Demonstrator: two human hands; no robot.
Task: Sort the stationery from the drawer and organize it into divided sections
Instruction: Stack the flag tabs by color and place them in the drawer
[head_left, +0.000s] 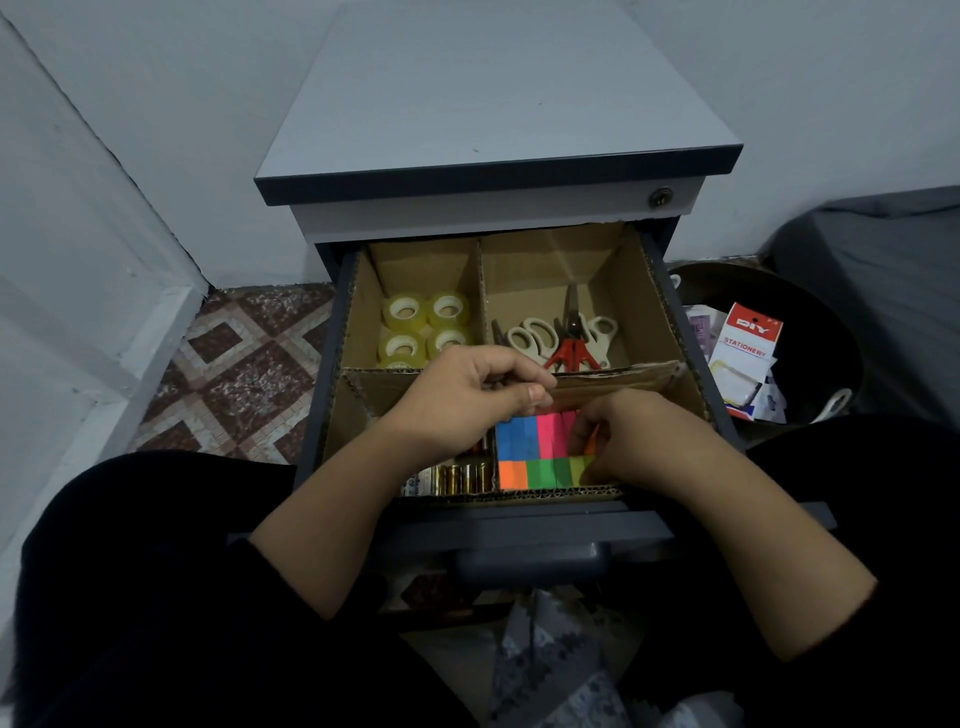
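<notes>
An open drawer holds a cardboard divider (626, 273) with several sections. Clear tape rolls (426, 325) fill the back left section. Scissors (563, 338) with white and red handles lie in the back right one. Gold batteries (460, 478) sit front left. Coloured sticky notes (540, 452) stand in rows in the front right section. My right hand (639, 441) is in that section and pinches the notes at the right end. My left hand (467, 400) hovers over the middle partition with fingers curled; I cannot tell what it holds.
The drawer belongs to a grey pedestal cabinet (493, 104) with a lock (661, 197). A dark handle (530, 561) sits at the drawer's front. A black bin (826, 332) at the right holds stationery packaging (748, 338). Patterned floor tiles (244, 364) lie left.
</notes>
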